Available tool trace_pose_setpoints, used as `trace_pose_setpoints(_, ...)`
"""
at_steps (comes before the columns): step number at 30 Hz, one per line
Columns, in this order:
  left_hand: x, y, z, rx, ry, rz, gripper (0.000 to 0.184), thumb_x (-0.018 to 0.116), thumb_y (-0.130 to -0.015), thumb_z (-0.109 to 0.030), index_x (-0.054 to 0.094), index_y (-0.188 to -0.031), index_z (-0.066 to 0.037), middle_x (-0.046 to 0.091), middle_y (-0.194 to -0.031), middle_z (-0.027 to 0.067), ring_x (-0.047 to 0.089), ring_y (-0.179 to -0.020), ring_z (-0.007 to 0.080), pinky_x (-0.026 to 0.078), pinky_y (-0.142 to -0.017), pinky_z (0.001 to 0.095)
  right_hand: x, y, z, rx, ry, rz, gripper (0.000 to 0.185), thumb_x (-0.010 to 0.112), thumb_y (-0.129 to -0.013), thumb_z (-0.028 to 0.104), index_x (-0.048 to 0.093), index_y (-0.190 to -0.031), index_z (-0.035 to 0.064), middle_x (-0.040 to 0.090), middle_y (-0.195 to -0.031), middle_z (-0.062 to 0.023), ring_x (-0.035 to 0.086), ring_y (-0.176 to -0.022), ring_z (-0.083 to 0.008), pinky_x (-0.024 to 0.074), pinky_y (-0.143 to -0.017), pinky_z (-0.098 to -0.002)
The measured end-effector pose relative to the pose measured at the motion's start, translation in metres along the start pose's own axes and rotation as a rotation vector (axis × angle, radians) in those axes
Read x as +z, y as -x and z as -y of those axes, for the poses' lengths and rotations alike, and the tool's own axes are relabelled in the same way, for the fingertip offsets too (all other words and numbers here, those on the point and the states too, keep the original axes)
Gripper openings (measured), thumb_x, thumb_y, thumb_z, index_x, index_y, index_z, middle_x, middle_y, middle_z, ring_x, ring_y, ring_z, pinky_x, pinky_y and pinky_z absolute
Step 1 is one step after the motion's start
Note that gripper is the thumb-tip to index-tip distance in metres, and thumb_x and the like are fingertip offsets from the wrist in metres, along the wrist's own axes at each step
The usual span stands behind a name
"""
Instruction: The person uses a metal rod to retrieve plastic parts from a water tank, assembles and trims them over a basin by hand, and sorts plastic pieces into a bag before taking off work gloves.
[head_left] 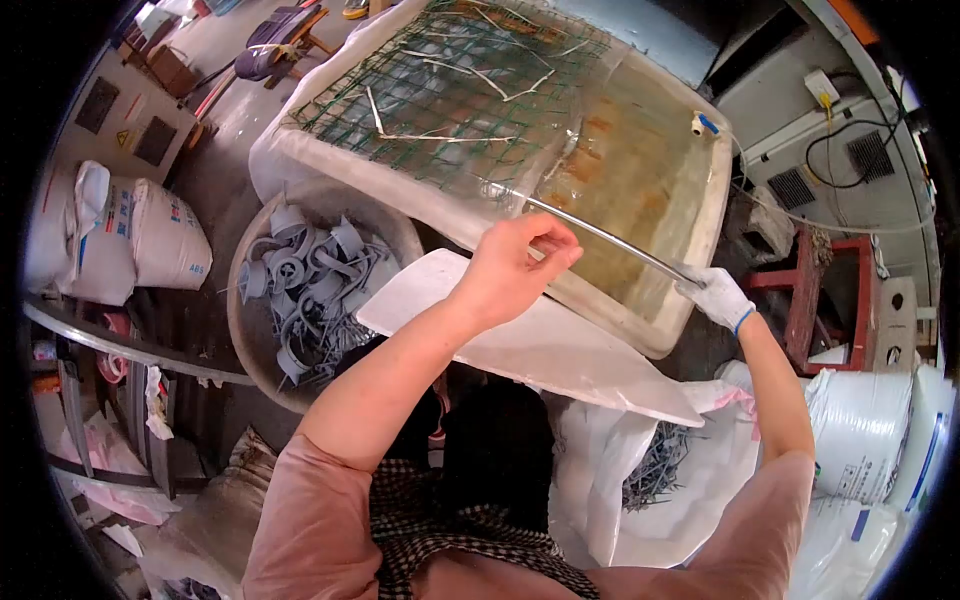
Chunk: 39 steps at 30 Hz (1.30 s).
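Observation:
A metal rod (620,243) runs slantwise over the near edge of a large white tub (440,205) of cloudy water. My right hand (718,298), in a white glove, is closed round the rod's near end. The rod's far end lies by a clear sheet at the middle of the tub. My bare left hand (520,262) hangs over the tub's near rim, its fingers curled and the thumb close to them; whether something small is between them cannot be made out. Below it lies a white board (560,350). Green netting (350,125) with white strips covers the tub's left part.
A round basin (243,330) of grey plastic parts stands at the left. A white bag (590,480) with thin dark pieces is at the lower right. Sacks (165,235) sit at far left, a red frame (860,300) at right. A blue-handled valve (706,124) is on the tub.

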<state>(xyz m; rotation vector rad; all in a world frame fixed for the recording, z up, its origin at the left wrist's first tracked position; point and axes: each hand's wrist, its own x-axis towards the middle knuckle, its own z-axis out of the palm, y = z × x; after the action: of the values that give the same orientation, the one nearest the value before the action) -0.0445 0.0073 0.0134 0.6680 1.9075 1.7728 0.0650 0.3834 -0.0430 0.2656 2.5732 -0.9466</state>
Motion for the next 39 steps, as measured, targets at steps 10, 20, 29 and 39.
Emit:
trace_pose_setpoints(10, -0.003, 0.001, -0.002, -0.010, -0.013, -0.040, 0.016, 0.064, -0.090, -0.009, 0.064, -0.098, 0.005, 0.063, -0.089, 0.0054, 0.059, -0.079, 0.0097, 0.051, -0.066, 0.0243, 0.021, -0.089, 0.041, -0.046, 0.114, 0.052, 0.039, 0.061, -0.091, 0.025, 0.058, -0.129, 0.0178, 0.068, -0.111, -0.0111, 0.065, -0.097, -0.0214, 0.0477, -0.088, -0.0306)
trace_pose_setpoints(20, -0.011, 0.009, -0.001, -0.040, -0.072, -0.050, 0.017, 0.065, -0.090, -0.010, 0.065, -0.097, 0.005, 0.063, -0.090, 0.0067, 0.060, -0.080, 0.0105, 0.053, -0.067, 0.0248, -0.013, 0.060, 0.004, 0.133, -0.193, -0.002, 0.039, 0.061, -0.089, 0.005, 0.057, -0.127, -0.0004, 0.061, -0.124, -0.0085, 0.055, -0.110, -0.0107, 0.0410, -0.099, -0.0250)
trace_pose_setpoints(29, -0.004, 0.011, 0.008, -0.018, -0.074, -0.053, 0.016, 0.065, -0.090, -0.010, 0.065, -0.096, 0.004, 0.062, -0.090, 0.0061, 0.059, -0.080, 0.0108, 0.053, -0.067, 0.0255, 0.003, 0.114, -0.009, 0.148, -0.310, -0.104, 0.043, 0.059, -0.088, -0.001, 0.057, -0.130, 0.0042, 0.063, -0.100, 0.0023, 0.055, -0.082, -0.0052, 0.0464, -0.075, -0.0205)
trace_pose_setpoints(39, -0.007, 0.009, 0.009, -0.027, -0.083, -0.066, 0.015, 0.065, -0.090, -0.011, 0.065, -0.095, 0.003, 0.062, -0.087, 0.0057, 0.059, -0.079, 0.0109, 0.051, -0.065, 0.0257, 0.012, 0.038, 0.015, 0.289, -0.255, 0.020, 0.042, 0.064, -0.089, 0.018, 0.059, -0.130, 0.0154, 0.043, -0.058, 0.0078, 0.035, -0.045, -0.0042, 0.0295, -0.040, -0.0230)
